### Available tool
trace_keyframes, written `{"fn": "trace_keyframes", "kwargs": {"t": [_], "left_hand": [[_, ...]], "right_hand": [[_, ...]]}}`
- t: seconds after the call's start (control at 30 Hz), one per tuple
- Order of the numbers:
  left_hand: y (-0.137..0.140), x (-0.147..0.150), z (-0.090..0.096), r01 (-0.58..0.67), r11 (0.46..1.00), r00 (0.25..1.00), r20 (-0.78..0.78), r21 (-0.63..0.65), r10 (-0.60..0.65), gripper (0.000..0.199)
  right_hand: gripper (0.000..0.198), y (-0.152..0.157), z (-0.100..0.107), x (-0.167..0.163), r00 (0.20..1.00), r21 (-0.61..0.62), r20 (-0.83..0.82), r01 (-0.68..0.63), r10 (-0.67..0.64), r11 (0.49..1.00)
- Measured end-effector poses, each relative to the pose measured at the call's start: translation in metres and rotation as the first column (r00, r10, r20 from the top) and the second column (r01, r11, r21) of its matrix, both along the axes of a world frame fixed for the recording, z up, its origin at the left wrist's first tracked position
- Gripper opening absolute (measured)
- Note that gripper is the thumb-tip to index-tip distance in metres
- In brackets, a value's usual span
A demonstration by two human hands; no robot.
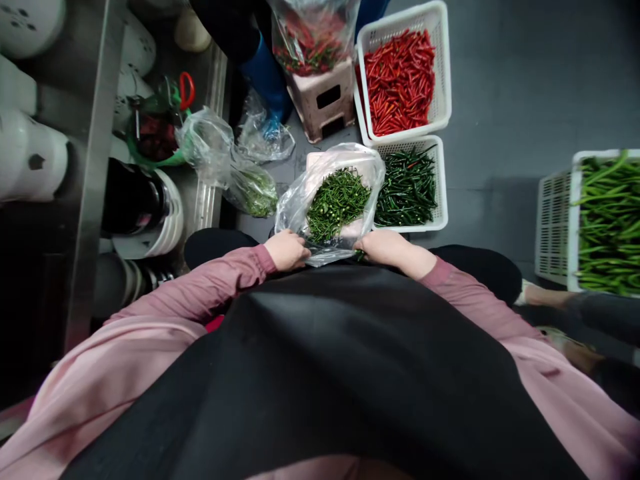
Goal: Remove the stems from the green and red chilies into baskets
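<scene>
A see-through plastic bag [289, 212] lies spread open in front of me, with a heap of thin green chili stems [336, 200] inside. My left hand [289, 251] is closed at the bag's near left edge, its fingers curled on the plastic. At the near right edge, my right hand [380, 248] is closed too, and a bit of dark green, seemingly a green chili, pokes out at its fingertips. Just beyond that hand stands a white basket [442, 200] of dark green chilies [406, 187].
Red chilies [400, 80] fill another white basket [442, 27] farther back. A stool [323, 100] carries a bag of chilies [317, 33] near a person's blue boot [267, 77]. Long green peppers [610, 227] sit in a crate at right, by someone's feet. Metal shelving [93, 173] holds containers at left.
</scene>
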State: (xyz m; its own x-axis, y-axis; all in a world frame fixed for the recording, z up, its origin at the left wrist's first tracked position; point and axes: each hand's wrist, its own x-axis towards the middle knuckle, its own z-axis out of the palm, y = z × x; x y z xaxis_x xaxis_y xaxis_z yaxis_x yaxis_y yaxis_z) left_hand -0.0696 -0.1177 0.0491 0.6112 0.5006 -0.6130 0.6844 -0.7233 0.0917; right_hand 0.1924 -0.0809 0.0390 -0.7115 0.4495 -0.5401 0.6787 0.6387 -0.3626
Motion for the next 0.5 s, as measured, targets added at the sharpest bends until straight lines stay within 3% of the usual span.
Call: {"fn": "trace_keyframes", "kwargs": {"t": [0.07,0.13,0.2,0.3,0.4,0.5], "left_hand": [[0.000,0.000,0.000,0.011,1.000,1.000,0.017,0.001,-0.011,0.028],[0.000,-0.001,0.000,0.018,1.000,0.999,0.041,-0.002,-0.018,0.026],[-0.001,-0.002,-0.001,0.032,0.999,0.996,0.079,-0.016,-0.031,0.024],[-0.003,-0.002,-0.003,0.058,0.998,0.987,0.151,-0.036,-0.052,0.025],[-0.005,-0.001,-0.008,0.077,0.996,0.981,0.183,-0.038,-0.068,0.025],[-0.005,0.001,-0.010,0.088,0.996,0.972,0.221,-0.018,-0.082,0.023]], "right_hand": [[0.038,0.008,-0.001,0.013,0.993,0.021,-0.057,0.101,-0.099,0.995],[0.039,0.017,-0.003,0.028,0.951,0.056,-0.141,0.284,-0.274,0.957],[0.035,0.028,-0.007,0.044,0.855,0.070,-0.229,0.490,-0.465,0.869],[0.035,0.051,-0.020,0.065,0.673,0.093,-0.308,0.724,-0.672,0.683],[0.051,0.083,-0.034,0.082,0.548,0.157,-0.282,0.836,-0.787,0.526],[0.074,0.113,-0.041,0.090,0.552,0.231,-0.131,0.825,-0.824,0.516]]}}
